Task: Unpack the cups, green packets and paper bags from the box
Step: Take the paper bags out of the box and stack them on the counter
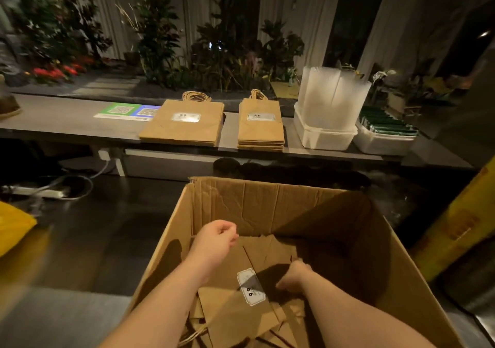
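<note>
Dim light, grey counter (67, 122), leafy plants (158, 39), pale curtains (302, 12), dark floor (107, 227)

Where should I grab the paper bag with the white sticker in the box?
Pinch the paper bag along its right long edge, where the right hand curls over it, and reach down from above. It lies flat on other bags, so only the edges give a hold, and the box walls block a sideways reach.
</note>
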